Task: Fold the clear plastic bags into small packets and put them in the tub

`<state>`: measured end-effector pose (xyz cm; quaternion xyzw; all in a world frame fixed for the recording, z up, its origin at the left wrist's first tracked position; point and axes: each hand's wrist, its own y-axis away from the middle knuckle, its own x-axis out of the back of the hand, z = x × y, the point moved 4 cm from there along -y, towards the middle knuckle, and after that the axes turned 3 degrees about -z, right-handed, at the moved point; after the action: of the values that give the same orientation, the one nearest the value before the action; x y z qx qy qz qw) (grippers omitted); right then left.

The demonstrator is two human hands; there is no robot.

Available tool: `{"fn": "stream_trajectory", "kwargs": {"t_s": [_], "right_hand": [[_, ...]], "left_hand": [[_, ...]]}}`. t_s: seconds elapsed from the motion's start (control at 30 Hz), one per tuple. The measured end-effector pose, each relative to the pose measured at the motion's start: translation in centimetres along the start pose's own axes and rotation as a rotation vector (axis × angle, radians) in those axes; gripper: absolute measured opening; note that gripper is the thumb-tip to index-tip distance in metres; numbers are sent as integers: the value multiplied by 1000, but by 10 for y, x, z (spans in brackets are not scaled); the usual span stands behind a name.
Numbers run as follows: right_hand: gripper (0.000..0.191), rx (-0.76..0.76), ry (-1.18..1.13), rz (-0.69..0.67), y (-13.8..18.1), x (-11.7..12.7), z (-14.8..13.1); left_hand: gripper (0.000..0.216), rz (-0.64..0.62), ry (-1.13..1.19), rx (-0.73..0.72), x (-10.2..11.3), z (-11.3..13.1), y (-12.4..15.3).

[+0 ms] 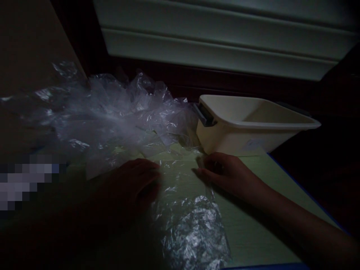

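Note:
A clear, wrinkled plastic bag (194,228) lies flat on the light green table (253,217), its crinkled lower part catching the light. My left hand (140,180), deep in shadow, is closed at the bag's upper left edge with fingers bent; the exact grip is hard to see. On the opposite side, my right hand (227,170) pinches the upper right edge between thumb and fingers. Past both hands spreads a big heap of loose clear plastic bags (120,112).
Behind my right hand stands a cream plastic tub (225,137) with dark grey handles. A slatted pale panel (210,41) rises at the back. Blue edging (298,180) runs along the table's right side. The scene is very dim, and a pixelated patch covers the far left.

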<state>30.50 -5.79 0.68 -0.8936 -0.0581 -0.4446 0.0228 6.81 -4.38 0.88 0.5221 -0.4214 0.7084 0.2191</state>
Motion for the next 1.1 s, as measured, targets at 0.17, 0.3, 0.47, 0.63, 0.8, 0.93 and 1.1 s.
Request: {"fn": "stream_trajectory", "kwargs": {"t_s": [0.17,0.3,0.47,0.63,0.8,0.93,1.1], "right_hand": [[18,33,-226,-71,-1,-2,4],[21,34,-426,-52,-3,0,6],[28,-26,-648,-65,-5,0,7],[30,-6,-652,-53,-3,5,5],[32,3,-575,-54,-3,8,4],[31,1,-580,-64,-3,6,6],[26,-29,-573,-106,-4,4,11]], "left_hand": [[32,12,147,176,0,-10,2],[45,52,268,354,-4,-24,2],[50,67,399,479,-10,-34,2],[50,112,374,513,-8,-36,3],[45,7,427,538,-2,-32,-4],[30,-3,468,518,2,-27,-9],[27,46,481,507,0,-29,-6]]}}
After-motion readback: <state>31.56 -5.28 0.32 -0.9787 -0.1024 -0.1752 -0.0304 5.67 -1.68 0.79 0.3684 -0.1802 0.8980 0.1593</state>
